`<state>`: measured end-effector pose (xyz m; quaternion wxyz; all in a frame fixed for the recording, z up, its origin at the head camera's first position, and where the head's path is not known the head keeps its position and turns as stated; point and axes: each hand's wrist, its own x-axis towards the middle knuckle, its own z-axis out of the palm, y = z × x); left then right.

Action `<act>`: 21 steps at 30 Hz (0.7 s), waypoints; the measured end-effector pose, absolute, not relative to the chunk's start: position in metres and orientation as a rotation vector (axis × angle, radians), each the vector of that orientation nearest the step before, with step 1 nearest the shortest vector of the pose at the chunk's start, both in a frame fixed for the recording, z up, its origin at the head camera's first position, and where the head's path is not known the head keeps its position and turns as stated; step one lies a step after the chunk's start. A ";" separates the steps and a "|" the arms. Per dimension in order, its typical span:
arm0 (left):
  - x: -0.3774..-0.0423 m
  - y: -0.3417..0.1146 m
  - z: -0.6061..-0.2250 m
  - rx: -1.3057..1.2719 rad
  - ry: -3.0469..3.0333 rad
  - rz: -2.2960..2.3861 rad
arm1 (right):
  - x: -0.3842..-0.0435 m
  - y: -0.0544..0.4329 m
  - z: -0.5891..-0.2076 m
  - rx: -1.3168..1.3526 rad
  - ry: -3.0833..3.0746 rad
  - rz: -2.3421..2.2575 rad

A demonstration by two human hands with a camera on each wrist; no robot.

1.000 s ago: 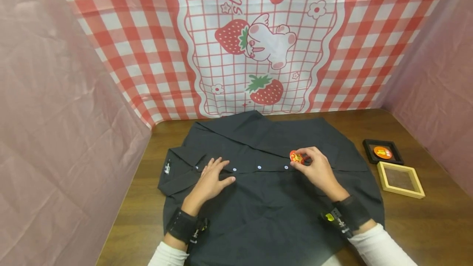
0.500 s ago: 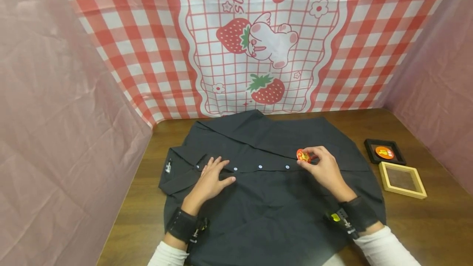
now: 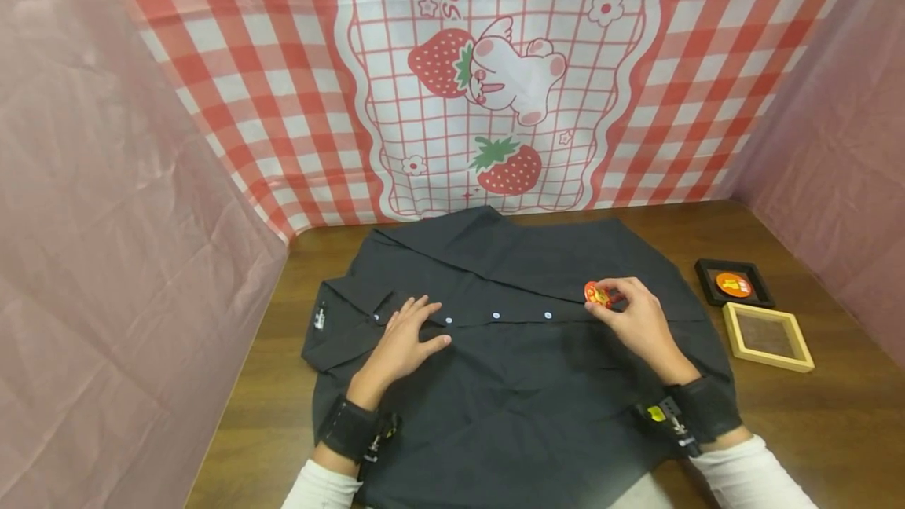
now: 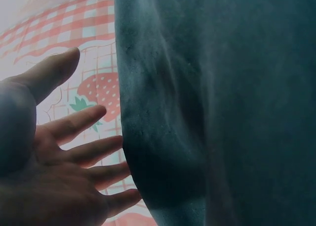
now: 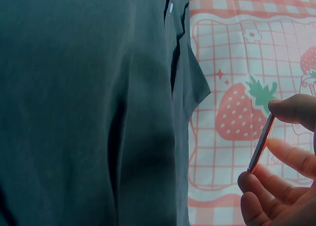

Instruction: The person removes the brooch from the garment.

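A dark shirt [image 3: 495, 407] with white buttons lies spread on the wooden table. Near its collar, my left hand [image 3: 404, 342] is over the button placket, fingers straight and spread, holding nothing; the same hand [image 4: 69, 152] shows with parted fingers in the left wrist view. My right hand [image 3: 639, 324] pinches a round red-and-yellow badge [image 3: 598, 294] by its edge above the shirt's lower placket. Seen edge-on in the right wrist view, the badge [image 5: 260, 144] sits between the thumb and fingertips.
On the right of the table [image 3: 848, 415] lies a black frame [image 3: 758, 298] with an orange round badge [image 3: 733, 284] in it. Beside it is a pale wooden frame [image 3: 802, 344]. A checked strawberry cloth [image 3: 269, 85] hangs at the back, with pink cloth walls at both sides.
My right hand has moved to the right along the placket, carrying the badge away from the last visible button. The left hand has stayed in place.
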<state>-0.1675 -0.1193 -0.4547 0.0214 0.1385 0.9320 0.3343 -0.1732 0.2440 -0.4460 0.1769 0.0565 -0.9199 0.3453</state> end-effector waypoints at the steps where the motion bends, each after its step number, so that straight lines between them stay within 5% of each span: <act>1: -0.168 -0.119 -0.455 0.437 2.888 1.033 | -0.173 0.245 -0.446 0.156 -2.608 0.973; 21: -0.168 -0.121 -0.455 0.347 2.940 1.044 | -0.171 0.262 -0.443 0.110 -2.614 0.934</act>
